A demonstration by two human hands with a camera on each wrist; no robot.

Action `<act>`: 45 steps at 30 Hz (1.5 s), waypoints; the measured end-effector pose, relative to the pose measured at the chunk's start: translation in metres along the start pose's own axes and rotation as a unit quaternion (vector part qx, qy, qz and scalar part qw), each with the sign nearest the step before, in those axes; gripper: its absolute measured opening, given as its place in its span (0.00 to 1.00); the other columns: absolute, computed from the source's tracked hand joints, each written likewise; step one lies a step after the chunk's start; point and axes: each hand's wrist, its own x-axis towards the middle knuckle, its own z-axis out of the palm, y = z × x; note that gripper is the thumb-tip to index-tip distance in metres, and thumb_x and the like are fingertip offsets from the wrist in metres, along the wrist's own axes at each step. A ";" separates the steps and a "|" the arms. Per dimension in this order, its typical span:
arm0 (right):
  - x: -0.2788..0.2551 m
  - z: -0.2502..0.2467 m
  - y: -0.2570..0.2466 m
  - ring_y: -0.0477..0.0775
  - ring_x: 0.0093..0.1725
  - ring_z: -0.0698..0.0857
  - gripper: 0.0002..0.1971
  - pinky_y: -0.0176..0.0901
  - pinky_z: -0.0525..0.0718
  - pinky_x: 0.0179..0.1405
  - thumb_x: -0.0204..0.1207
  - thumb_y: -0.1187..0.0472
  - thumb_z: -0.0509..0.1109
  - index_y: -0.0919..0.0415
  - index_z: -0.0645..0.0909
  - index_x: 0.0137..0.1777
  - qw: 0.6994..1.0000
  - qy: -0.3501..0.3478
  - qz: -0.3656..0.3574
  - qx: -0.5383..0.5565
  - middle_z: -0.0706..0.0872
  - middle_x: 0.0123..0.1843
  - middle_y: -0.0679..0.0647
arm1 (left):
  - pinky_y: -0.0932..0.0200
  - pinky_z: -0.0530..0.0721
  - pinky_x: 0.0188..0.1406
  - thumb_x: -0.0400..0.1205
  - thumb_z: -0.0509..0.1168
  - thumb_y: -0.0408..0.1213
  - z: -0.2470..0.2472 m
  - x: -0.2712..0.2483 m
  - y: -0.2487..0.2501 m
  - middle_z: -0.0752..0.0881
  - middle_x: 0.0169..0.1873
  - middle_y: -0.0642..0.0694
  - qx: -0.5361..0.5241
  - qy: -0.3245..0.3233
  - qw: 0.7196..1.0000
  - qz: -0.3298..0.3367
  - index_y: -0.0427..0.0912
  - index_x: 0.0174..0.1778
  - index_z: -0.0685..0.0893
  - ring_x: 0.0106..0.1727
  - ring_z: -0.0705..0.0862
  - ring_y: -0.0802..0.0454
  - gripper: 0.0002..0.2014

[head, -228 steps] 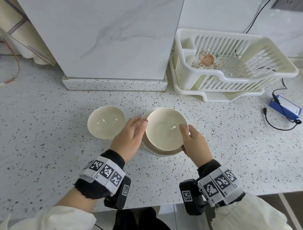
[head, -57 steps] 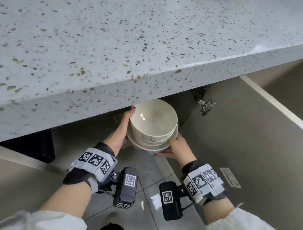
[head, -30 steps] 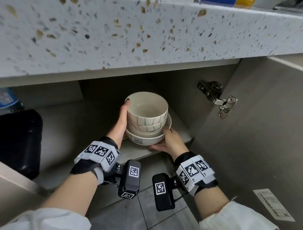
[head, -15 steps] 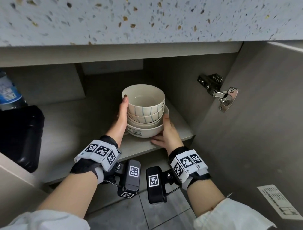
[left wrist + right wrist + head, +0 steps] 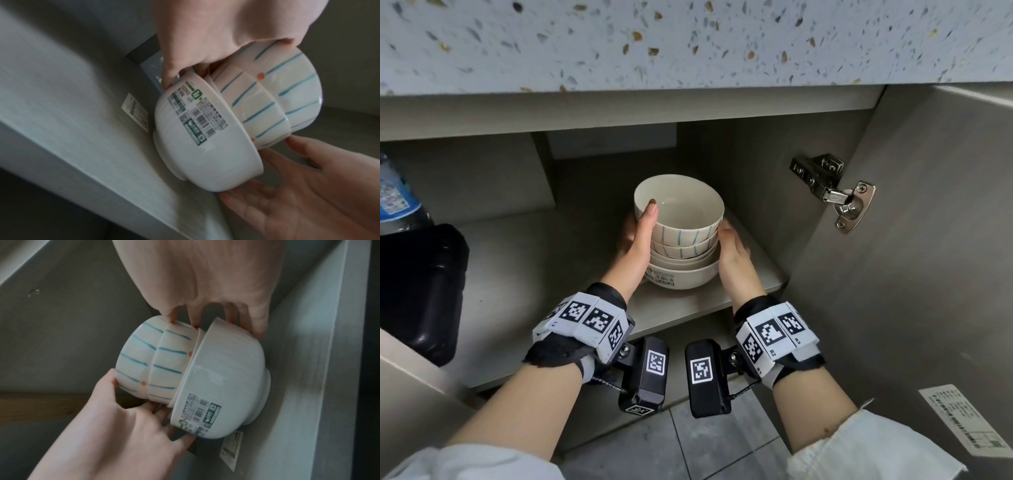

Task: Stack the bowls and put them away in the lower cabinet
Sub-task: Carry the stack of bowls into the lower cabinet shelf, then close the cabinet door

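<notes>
A stack of bowls stands on the lower cabinet shelf: two blue-striped bowls nested above a large white bowl with a barcode label. Its foot touches the shelf in the right wrist view, where the stack lies sideways. My left hand holds the stack's left side, thumb hooked over the top bowl's rim. My right hand cups the right side, with its fingers curled round the far edge of the bowls.
A black container and a water bottle stand at the shelf's left end. The open door with its metal hinge is on the right. The speckled countertop edge overhangs. A paper sticker lies on the shelf.
The stack went from under the counter edge into the cabinet and came down onto the shelf. My right hand shifted from beneath the stack to its right side.
</notes>
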 end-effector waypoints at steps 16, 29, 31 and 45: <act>-0.037 -0.021 -0.022 0.54 0.79 0.67 0.24 0.45 0.59 0.80 0.83 0.52 0.52 0.52 0.64 0.78 0.995 0.020 0.092 0.029 0.69 0.78 0.54 | 0.43 0.64 0.78 0.67 0.52 0.69 -0.020 -0.012 0.010 0.68 0.76 0.46 0.056 -0.003 0.993 -0.103 0.64 0.68 0.70 0.75 0.66 0.49 0.32; -0.172 -0.143 -0.176 0.54 0.55 0.86 0.15 0.50 0.82 0.63 0.76 0.65 0.59 0.43 0.82 0.39 0.992 0.035 0.087 -0.079 0.88 0.44 0.48 | 0.56 0.77 0.51 0.82 0.52 0.35 0.019 -0.145 0.145 0.86 0.44 0.46 0.102 -0.159 0.962 -0.199 0.42 0.52 0.80 0.44 0.84 0.58 0.11; -0.190 -0.171 -0.199 0.49 0.54 0.86 0.14 0.42 0.81 0.58 0.77 0.64 0.58 0.47 0.83 0.43 0.990 0.054 0.082 -0.104 0.88 0.45 0.46 | 0.59 0.77 0.50 0.82 0.53 0.34 0.034 -0.172 0.169 0.86 0.43 0.47 0.100 -0.177 0.960 -0.194 0.43 0.51 0.81 0.45 0.84 0.57 0.12; -0.284 -0.277 -0.185 0.67 0.56 0.82 0.18 0.49 0.72 0.46 0.83 0.53 0.49 0.62 0.75 0.61 0.877 0.069 0.256 -0.401 0.85 0.54 0.64 | 0.59 0.78 0.53 0.80 0.54 0.33 0.065 -0.282 0.215 0.88 0.46 0.47 0.178 -0.261 0.943 -0.108 0.45 0.50 0.82 0.48 0.85 0.55 0.11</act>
